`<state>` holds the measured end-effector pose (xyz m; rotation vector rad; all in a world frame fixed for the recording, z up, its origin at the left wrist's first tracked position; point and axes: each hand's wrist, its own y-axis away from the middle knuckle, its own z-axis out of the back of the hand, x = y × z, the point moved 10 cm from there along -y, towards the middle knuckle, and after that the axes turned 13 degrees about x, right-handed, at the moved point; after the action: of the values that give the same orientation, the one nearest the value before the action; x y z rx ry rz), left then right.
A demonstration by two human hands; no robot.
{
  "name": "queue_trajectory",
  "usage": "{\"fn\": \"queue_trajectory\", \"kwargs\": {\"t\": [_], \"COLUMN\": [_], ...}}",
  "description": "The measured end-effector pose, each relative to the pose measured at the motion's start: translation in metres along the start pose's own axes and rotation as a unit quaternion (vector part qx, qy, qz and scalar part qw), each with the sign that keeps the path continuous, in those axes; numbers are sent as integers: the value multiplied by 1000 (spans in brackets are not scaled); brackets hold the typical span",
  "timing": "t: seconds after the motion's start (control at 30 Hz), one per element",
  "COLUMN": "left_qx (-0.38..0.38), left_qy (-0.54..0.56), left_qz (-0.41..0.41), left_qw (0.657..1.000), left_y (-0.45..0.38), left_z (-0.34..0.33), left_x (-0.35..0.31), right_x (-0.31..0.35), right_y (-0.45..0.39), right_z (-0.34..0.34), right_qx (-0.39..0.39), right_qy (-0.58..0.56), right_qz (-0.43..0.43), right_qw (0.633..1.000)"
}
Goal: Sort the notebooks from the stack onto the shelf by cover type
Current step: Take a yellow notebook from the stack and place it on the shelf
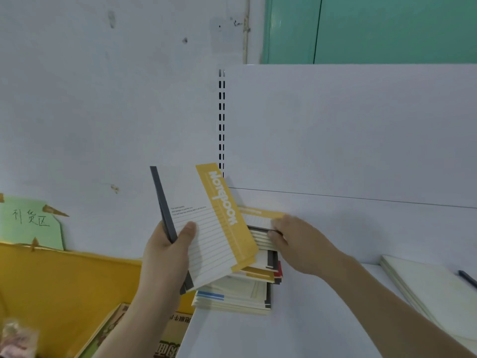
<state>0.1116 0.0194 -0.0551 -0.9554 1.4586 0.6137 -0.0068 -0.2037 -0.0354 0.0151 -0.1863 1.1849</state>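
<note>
A pale wall [103, 99] is filling the left of the view, showing scuffs and small chips. A white back panel [348, 130] is standing before it, with a slotted upright [221, 120] running down its left edge. Above, a green surface [387, 29], perhaps a door, is showing. A green paper sign [31, 223] is hanging taped low on the wall, over a yellow bin [64, 280]. Soft, even light is falling throughout.
</note>
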Motion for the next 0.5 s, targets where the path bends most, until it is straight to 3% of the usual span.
{"fn": "queue_trajectory", "kwargs": {"t": [0.17,0.33,0.5], "left_qx": [8,17,24], "left_qy": [4,14,46], "left_qz": [15,11,4], "left_qw": [1000,1000,999], "left_y": [-3,-5,-7], "left_z": [4,0,-3], "left_x": [6,6,5], "right_x": [-2,-19,-21], "right_y": [8,10,56], "right_z": [19,38,91], "right_qx": [-89,-109,-364], "right_qy": [52,-120,-98], "right_qz": [-22,-48,-46], "right_qw": [994,986,925]}}
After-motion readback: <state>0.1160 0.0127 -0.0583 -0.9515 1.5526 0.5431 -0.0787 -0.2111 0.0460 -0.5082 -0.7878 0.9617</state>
